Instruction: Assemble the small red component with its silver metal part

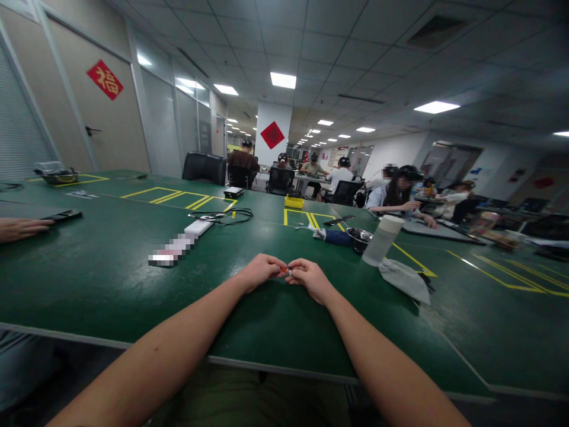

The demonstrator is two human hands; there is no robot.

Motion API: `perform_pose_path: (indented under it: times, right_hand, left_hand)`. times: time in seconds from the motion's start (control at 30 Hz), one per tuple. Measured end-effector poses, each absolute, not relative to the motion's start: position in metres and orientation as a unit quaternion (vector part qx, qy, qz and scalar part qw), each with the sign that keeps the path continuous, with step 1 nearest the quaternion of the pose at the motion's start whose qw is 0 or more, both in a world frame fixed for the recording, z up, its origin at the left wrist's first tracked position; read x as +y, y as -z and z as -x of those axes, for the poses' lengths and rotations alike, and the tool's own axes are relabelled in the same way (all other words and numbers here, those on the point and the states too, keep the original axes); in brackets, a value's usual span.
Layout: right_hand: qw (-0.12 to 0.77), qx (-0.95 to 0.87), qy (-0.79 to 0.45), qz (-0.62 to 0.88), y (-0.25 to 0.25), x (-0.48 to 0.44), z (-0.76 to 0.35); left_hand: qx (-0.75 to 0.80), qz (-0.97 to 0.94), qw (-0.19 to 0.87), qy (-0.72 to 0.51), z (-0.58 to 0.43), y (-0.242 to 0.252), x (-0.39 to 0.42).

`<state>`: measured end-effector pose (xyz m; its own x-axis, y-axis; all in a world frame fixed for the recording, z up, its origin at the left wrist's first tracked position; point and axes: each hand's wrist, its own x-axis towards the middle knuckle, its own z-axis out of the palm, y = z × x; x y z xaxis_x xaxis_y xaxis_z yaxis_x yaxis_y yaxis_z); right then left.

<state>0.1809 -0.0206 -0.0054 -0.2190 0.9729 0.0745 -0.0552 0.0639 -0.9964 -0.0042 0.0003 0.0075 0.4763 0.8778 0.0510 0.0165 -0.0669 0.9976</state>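
**Left hand (262, 270) and right hand (310, 279) pinch one small orange-and-silver piece (288, 271)**

Head view: the two hands meet knuckle to knuckle low over the dark green bench (102, 279). The fingers are curled in and the fingertips of both hands are closed on the small orange-and-silver piece between them. It is too small to tell what it is. It probably takes both hands because there is so little of it to grip. Both forearms run in from the near edge of the bench and seem to lie low over it, which would steady such a fine grip.

The piece is held to the left of a translucent plastic bottle with a white cap (382, 239) and nearer the person. The bottle stands upright, well apart from the hands. A crumpled grey cloth (405, 280) lies just in front of the bottle, and a round metal bowl (359, 239) sits touching or just beside its left side. All three lie off to the side, away from the grip.

Far to the left of the bottle, a white power strip (198, 227) lies with a black cable (229, 214) looped behind it. Further left still, another person's hand (22, 229) rests flat beside a black phone (63, 214). Beyond the bottle, more people sit working at the far side.
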Motion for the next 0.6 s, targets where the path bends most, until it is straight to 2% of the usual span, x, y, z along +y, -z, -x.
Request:
perform_pose_path:
  times: [0.6]
  right_hand:
    - [0.464,-0.572,-0.533,0.417,0.0033,-0.022,-0.1797]
  left_hand:
    - [0.355,-0.622,0.598,-0.36,0.0053,-0.0066,0.0007]
